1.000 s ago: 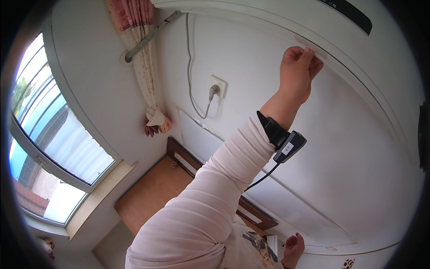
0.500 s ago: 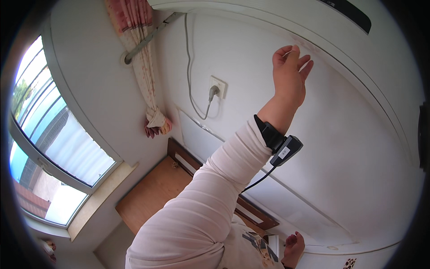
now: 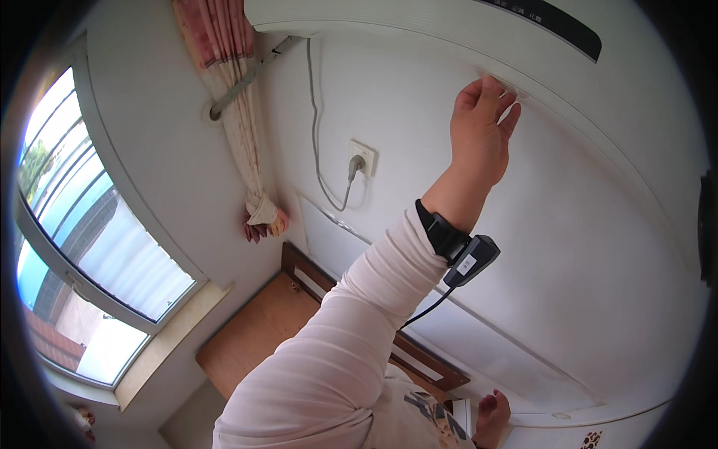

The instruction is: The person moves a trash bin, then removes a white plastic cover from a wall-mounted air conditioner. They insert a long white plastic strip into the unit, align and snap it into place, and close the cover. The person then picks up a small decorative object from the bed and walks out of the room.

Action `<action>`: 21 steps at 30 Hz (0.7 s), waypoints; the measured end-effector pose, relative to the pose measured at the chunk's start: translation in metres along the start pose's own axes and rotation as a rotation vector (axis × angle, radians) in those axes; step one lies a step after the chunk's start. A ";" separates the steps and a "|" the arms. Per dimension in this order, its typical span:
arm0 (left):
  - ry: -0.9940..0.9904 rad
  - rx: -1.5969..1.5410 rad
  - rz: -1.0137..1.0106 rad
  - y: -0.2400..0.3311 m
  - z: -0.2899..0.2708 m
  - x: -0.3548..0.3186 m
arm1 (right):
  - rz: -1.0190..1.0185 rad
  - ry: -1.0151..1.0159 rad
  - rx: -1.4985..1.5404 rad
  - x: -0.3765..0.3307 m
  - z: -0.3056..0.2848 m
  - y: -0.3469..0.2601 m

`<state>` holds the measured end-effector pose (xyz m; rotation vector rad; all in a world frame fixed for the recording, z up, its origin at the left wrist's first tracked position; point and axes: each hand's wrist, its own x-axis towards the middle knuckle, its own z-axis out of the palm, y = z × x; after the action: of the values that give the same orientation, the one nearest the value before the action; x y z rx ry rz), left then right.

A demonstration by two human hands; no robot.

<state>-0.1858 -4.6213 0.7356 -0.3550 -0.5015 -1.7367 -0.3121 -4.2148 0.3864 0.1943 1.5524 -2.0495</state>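
My left hand (image 3: 479,123) is raised to the lower edge of a white wall-mounted appliance (image 3: 419,26), which looks like an air conditioner with a dark display strip. Its thumb and fingertips touch that edge from below; the fingers are bent and apart, with nothing loose in them. A black strap with a small black box (image 3: 473,260) and a cable is on this wrist, over the end of a pale sleeve. Down at the lower right, my right hand (image 3: 491,420) is small in view, its fingers loosely curled in and no object visible in it.
A grey plug (image 3: 357,165) sits in a wall socket, its cord running up to the appliance. Left of it hang a tied curtain (image 3: 250,157) and a pipe (image 3: 254,78). A barred window (image 3: 90,224) is at far left; a brown wooden board (image 3: 258,333) lies below.
The dark gap along the appliance's lower edge has narrowed to a faint line. My left fingertips have come up against the edge. The view has shifted slightly.
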 end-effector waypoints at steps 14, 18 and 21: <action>-0.143 -0.161 0.006 -0.008 -0.005 0.008 | -0.008 0.026 0.018 0.010 -0.020 0.013; -0.138 -0.153 0.014 -0.007 -0.003 0.006 | 0.017 0.044 0.037 0.007 -0.020 0.011; -0.124 -0.118 0.033 -0.005 -0.002 0.001 | 0.019 0.030 0.012 0.006 -0.018 0.009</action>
<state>-0.1904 -4.6223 0.7338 -0.5549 -0.4809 -1.7231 -0.3168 -4.2020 0.3703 0.2445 1.5511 -2.0508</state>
